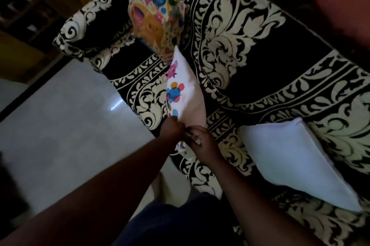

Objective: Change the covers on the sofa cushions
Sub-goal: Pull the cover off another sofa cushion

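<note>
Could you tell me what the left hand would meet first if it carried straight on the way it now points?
The left hand already pinches the near edge of the printed cushion; straight on, it would likely press into that cushion, then the colourful cushion beyond, though depth is unclear.

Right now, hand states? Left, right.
Left hand: gripping the near edge of the cushion.
Right hand: pinching the same cushion's edge.

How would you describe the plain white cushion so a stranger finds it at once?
Start at the black sofa with cream leaf patterns. The plain white cushion lies on its seat nearest the camera. Unlike the two colourfully printed cushions, it has no picture, and no hand touches it.
</note>
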Demonstrator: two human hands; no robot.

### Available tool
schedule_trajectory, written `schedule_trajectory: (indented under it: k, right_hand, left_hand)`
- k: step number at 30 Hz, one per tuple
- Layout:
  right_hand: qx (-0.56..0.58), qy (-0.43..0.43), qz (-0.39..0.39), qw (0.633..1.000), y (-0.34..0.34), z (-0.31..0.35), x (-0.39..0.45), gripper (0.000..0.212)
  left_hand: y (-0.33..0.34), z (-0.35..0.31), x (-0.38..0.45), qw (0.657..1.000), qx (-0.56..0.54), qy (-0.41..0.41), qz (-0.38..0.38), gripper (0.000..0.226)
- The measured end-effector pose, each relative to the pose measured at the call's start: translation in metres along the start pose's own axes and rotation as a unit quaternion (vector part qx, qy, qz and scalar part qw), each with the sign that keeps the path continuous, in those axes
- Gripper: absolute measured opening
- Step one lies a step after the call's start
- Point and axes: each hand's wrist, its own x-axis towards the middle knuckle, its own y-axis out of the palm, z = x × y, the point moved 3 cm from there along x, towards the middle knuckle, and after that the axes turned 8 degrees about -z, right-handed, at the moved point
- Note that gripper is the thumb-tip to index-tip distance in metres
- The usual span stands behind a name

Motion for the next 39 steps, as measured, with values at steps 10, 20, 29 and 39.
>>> schedule_trajectory:
  k: [10, 20, 29, 39]
  right_hand:
    - [-0.120, 0.183, -0.064, 0.974, 0.030, -0.037, -0.059, 0.035]
    - [-0.274, 0.211, -0.028, 0.938, 0.067, -0.016, -0.021, 0.027]
    - [-0.393, 0.046, 0.005, 0.918, 0.086, 0.006, -0.020, 0.015]
    - [-0.346, -0.093, 0.009, 0.933, 0.087, 0.045, 0.000, 0.027]
  left_hand:
    - [-0.017, 0.055, -0.011, 0.976, -0.206, -0.058, 0.034, 0.020]
    - [-0.037, 0.082, 0.012, 0.960, -0.255, -0.104, 0.042, 0.033]
    - [-0.058, 0.103, -0.006, 0.953, -0.295, -0.015, 0.066, 0.034]
    - [-0.087, 0.103, -0.013, 0.976, 0.058, 0.201, -0.063, 0.019]
